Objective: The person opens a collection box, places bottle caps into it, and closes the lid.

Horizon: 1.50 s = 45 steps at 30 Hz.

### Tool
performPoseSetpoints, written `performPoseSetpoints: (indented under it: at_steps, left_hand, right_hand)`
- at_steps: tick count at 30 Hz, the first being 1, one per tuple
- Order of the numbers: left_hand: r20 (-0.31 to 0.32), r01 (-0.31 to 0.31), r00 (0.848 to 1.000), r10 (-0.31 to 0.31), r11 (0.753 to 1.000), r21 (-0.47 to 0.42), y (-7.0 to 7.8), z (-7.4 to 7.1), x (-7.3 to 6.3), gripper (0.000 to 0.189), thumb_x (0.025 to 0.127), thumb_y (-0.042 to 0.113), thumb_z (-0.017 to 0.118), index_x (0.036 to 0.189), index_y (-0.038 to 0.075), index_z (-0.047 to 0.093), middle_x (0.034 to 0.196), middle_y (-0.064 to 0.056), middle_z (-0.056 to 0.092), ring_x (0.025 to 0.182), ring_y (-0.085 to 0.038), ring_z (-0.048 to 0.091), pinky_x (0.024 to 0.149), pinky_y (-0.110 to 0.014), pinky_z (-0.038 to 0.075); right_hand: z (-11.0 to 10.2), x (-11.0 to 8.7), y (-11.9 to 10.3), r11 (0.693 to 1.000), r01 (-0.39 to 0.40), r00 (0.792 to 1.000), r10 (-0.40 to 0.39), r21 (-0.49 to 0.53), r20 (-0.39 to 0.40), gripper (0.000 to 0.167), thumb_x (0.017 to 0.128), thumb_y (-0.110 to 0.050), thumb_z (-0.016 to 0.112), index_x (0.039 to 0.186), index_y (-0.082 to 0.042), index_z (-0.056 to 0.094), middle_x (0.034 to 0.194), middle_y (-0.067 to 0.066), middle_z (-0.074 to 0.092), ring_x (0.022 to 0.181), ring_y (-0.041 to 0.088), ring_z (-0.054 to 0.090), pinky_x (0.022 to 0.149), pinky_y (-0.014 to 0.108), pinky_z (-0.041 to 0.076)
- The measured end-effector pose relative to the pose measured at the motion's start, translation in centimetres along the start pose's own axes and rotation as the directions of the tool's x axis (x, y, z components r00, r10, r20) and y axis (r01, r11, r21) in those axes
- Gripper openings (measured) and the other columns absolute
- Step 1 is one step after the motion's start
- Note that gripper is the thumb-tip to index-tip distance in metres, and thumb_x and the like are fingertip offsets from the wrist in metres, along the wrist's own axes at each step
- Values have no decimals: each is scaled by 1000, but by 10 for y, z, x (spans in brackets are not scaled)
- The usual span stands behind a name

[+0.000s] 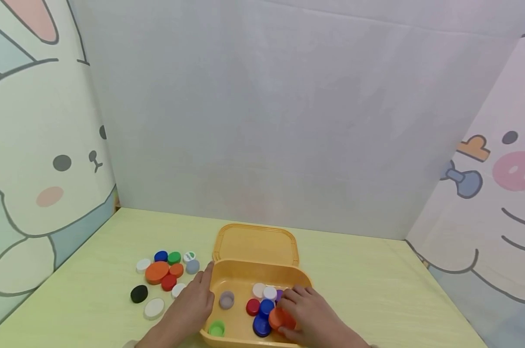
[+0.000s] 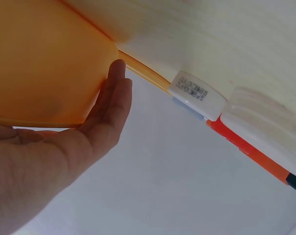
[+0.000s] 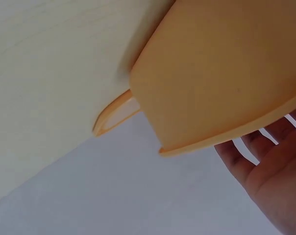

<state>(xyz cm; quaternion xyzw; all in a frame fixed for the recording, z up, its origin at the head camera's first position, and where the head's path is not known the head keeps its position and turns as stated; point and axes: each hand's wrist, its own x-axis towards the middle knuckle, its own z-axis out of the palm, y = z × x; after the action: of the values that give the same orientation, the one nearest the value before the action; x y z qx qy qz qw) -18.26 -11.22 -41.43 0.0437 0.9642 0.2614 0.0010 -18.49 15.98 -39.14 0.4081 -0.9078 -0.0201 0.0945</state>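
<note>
A yellow-orange plastic box (image 1: 240, 276) holds several bottle caps. My left hand (image 1: 191, 298) holds its left side, with fingers (image 2: 119, 98) along the outer wall and the thumb at the rim. My right hand (image 1: 307, 311) reaches over the right wall and grips an orange bottle cap (image 1: 277, 318) inside; another orange cap is partly hidden under the fingers. Beside them lie blue caps (image 1: 262, 326), a red cap (image 1: 253, 307), white caps (image 1: 269, 293) and a partly covered purple cap (image 1: 279, 294). A grey cap (image 1: 226, 300) and a light green cap (image 1: 216, 328) lie at the left.
The matching lid (image 1: 255, 244) lies flat behind the box. Left of the box, several caps are spread on the pale table (image 1: 375, 290), among them a large orange cap (image 1: 157, 272), a black cap (image 1: 139, 294) and a white cap (image 1: 154, 308). A grey curtain (image 1: 262, 121) hangs behind.
</note>
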Motion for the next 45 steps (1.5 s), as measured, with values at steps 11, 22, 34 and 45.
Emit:
performPoseSetpoints:
  at_steps: [11,22,34,45]
  left_hand:
    - [-1,5,1000,-5,1000,11,0,0,0,59,89,15,46,143,3,24,124,-18,50,96,-22,56,87,-47,48]
    - [-11,6,1000,-5,1000,15,1,0,0,59,89,16,46,143,4,25,127,-19,49,101,-26,56,87,-48,48]
    - [-8,1,1000,0,1000,31,-1,0,0,59,89,15,46,142,3,25,125,-19,50,99,-26,57,86,-48,48]
    - [-84,-50,995,58,994,101,-2,-1,-2,56,86,16,51,138,2,35,112,-15,58,88,-24,59,81,-46,51]
  right_hand:
    - [1,4,0,1000,11,997,-12,16,77,37,84,-58,48,102,-29,62,104,-10,59,90,11,48,72,29,45]
    - [0,5,-1,999,-30,991,23,45,135,34,84,-56,50,102,-31,62,106,-11,59,91,11,48,76,32,47]
    - [2,0,8,971,-227,973,229,77,-26,25,80,-36,66,101,-22,63,97,-10,60,88,10,50,76,32,48]
    - [15,-3,23,921,-378,868,389,96,-310,33,84,-20,62,113,-8,56,109,4,56,97,17,54,85,36,49]
